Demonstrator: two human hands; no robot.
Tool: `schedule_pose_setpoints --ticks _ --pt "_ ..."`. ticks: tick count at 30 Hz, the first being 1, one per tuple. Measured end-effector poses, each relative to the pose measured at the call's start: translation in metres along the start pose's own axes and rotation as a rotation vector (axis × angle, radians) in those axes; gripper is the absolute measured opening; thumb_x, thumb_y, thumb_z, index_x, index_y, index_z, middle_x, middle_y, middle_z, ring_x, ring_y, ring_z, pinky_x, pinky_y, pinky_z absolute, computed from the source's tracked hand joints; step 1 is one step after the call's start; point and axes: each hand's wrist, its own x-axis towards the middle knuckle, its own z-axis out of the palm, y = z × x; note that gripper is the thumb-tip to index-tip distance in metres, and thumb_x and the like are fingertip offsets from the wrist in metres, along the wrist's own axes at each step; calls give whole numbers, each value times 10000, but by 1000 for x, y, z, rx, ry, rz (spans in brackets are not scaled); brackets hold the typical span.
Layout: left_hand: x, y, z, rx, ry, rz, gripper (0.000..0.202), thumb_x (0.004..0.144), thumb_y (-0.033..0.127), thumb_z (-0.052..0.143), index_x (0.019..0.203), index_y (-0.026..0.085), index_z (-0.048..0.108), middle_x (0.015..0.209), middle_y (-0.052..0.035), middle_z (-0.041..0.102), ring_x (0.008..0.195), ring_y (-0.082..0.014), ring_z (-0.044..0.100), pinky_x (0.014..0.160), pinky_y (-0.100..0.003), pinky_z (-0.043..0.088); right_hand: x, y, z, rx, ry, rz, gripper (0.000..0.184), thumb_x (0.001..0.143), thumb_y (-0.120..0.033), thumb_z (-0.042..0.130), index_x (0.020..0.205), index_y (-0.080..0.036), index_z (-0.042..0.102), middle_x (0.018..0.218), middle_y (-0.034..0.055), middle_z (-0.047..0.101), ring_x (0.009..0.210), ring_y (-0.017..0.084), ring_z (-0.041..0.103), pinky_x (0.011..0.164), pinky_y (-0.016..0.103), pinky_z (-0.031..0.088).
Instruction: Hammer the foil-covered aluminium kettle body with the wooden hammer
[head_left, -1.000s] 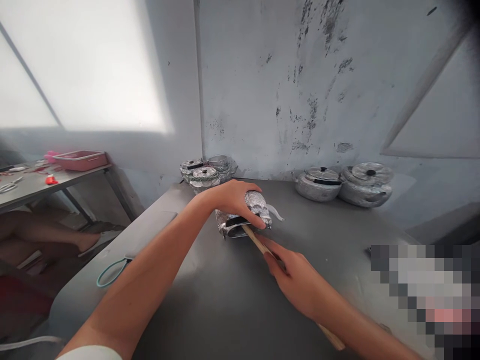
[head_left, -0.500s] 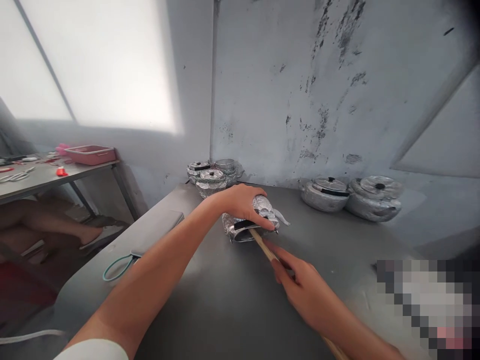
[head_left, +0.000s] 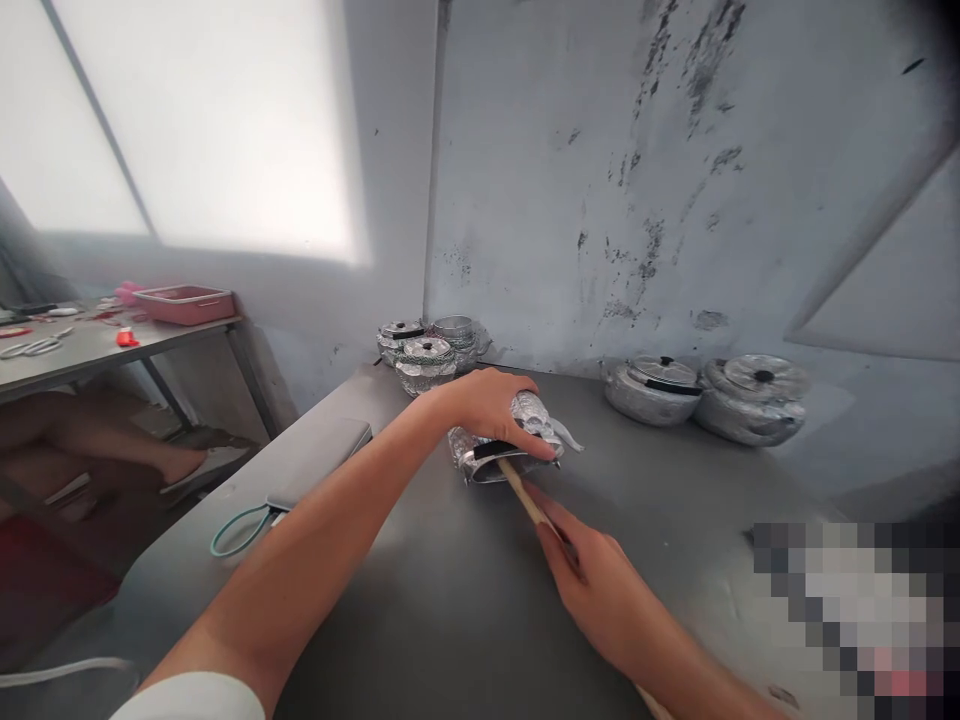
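Observation:
A small silver embossed pot (head_left: 525, 425) lies on its side on the grey metal table (head_left: 450, 600), its mouth turned toward me. My left hand (head_left: 480, 405) is closed over the top of the pot and presses it down. My right hand (head_left: 592, 580) grips a wooden stick (head_left: 521, 490). The stick's far end reaches into the pot's mouth, just under my left thumb.
Two lidded silver pots (head_left: 652, 390) (head_left: 750, 400) stand at the back right by the stained wall. Several small silver pots (head_left: 424, 350) cluster at the back left. A grey pouch with a teal loop (head_left: 300, 475) lies at the left edge. A second table with a pink tray (head_left: 184, 303) stands far left.
The view has shifted slightly; both hands hold their grips, and the right hand has slid a little along the stick toward the pot.

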Motion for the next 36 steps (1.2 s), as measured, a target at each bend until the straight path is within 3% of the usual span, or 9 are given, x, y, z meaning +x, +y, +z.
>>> schedule_pose_setpoints --ticks 5,8,15,21,36 --pt "0 -1 -1 -14 -13 -11 1090 585 891 634 1469 277 458 1402 -78 597 1196 -347 588 882 -371 491 0 0 -2 56 21 41 510 1017 -466 356 1494 -323 467 686 -54 401 571 141 353 533 248 329" --pt "1 0 -2 -11 -32 -17 1123 579 905 621 1488 273 435 1413 -91 586 1201 -359 585 872 -376 494 0 1 -4 69 -8 75 541 1014 -474 355 1516 -290 441 684 -58 393 551 133 314 508 250 306" --pt "1 1 0 -5 -6 -9 1081 581 894 630 1460 288 466 1380 -76 612 1195 -350 588 877 -376 493 1 4 2 78 -50 80 513 1006 -429 366 1492 -305 472 691 -53 414 552 132 325 509 249 310" --pt "0 2 0 -2 -12 -9 1084 591 884 625 1477 286 448 1412 -73 589 1219 -349 571 902 -382 486 0 -1 3 59 32 25 508 1012 -442 371 1482 -287 484 675 -53 430 576 139 360 540 254 325" --pt "-1 4 -1 5 -19 -29 1074 595 887 633 1470 290 451 1420 -76 586 1215 -345 577 892 -372 502 -2 -2 -1 26 3 74 532 1005 -427 374 1498 -251 471 664 -51 448 580 146 400 558 265 355"
